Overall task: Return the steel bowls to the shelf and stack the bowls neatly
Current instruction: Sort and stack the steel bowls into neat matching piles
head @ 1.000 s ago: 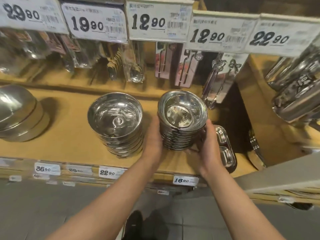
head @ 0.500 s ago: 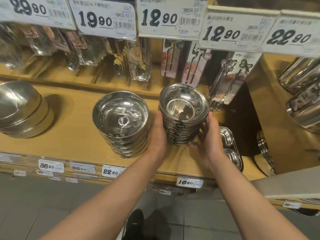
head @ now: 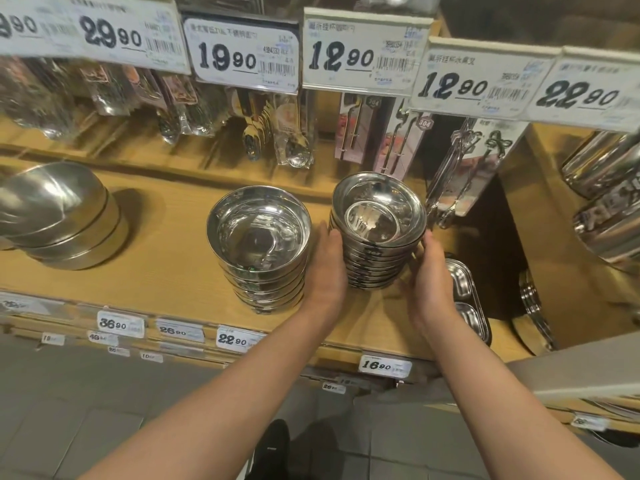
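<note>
A stack of several small steel bowls (head: 377,237) stands on the wooden shelf (head: 166,265), its top bowls tilted slightly toward me. My left hand (head: 327,268) presses flat against the stack's left side. My right hand (head: 427,282) cups its right side and lower edge. Both hands grip the stack between them. To the left, touching my left hand's back, a second stack of larger steel bowls (head: 259,244) stands upright on the same shelf.
Upturned large steel bowls (head: 59,220) lie at the shelf's left. Divided steel trays (head: 467,299) sit right of my right hand. Packaged cutlery (head: 277,133) hangs behind, under price tags (head: 360,53). Steel pots (head: 609,202) fill the right compartment.
The stack between my hands has moved slightly back and onto the shelf surface, and the view has shifted closer. Both hands keep their hold on it.
</note>
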Motion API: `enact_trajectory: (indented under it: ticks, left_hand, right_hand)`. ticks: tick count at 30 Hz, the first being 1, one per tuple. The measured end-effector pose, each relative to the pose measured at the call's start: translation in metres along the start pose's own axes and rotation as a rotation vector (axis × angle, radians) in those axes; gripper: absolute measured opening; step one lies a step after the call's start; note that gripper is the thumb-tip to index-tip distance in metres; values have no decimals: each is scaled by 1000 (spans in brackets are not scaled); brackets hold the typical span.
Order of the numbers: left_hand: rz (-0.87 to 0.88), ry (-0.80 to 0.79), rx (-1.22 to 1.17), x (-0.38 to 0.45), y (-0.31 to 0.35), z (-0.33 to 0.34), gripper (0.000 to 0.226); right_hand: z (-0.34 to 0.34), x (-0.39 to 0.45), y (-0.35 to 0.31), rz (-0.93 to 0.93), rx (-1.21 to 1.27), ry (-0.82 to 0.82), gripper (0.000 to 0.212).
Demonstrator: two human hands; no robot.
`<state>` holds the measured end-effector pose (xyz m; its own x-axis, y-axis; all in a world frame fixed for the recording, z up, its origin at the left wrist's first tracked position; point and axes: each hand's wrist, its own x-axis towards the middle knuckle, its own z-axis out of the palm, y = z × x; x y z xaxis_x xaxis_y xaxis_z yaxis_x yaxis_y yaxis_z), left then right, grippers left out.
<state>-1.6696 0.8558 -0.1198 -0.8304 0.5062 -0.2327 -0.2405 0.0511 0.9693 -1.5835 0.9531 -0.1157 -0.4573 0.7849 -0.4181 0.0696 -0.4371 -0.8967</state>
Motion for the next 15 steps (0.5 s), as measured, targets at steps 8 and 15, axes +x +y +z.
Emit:
enact_trajectory:
  ticks: [8,15]
  left_hand:
    - [49,-11,122,5,-2,0,67]
    - [30,-53,129,5,-2,-3,70]
  right_hand:
    - [3,7,1,-63,11,27,51]
    - [4,8,0,-46,-49,27,60]
